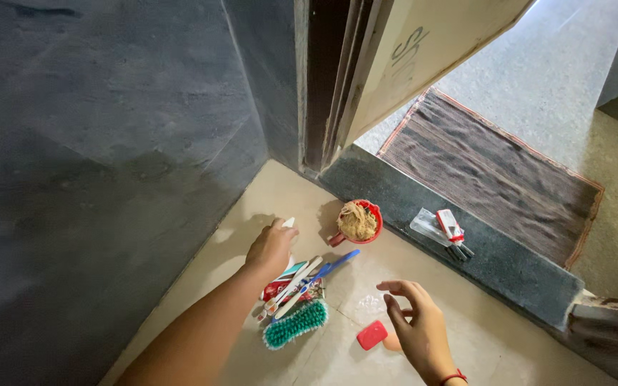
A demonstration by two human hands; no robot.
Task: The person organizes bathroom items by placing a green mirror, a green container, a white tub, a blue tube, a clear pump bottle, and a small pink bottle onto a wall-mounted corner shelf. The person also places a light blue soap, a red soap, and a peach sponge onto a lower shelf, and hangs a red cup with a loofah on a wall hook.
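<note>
The left hand (271, 248) reaches down to the tiled floor (459, 307) near the corner of a dark grey wall (94, 143), its fingers curled over a small white object (289, 223) whose tip shows just past the knuckles; what that object is cannot be told, and the hand seems closed on it. Just below the left hand lies a loose pile of toothbrushes and tubes (296, 286), among them a blue-handled toothbrush (337, 262) that points up toward a red cup (358, 221). The cup stands on the floor against the dark stone threshold (466, 239) and is stuffed with a pale fibrous scrubber. At the near end of the pile rests a green-bristled scrub brush (295, 325), touching the toothbrushes.

The right hand (416, 325) hovers open above the floor, fingers spread and slightly bent, holding nothing; a red band sits on its wrist. Just beside it, to its left, lies a small red block (372, 334), perhaps a soap, apart from the fingers. A patch of clear plastic wrap (368, 304) lies on the tile between the right hand and the pile.

On the threshold lies a clear packet with a red and white label (443, 230) and some dark items inside. Beyond it a brown striped doormat (495, 171) covers the outer floor, and a cream door (423, 50) stands ajar above
</note>
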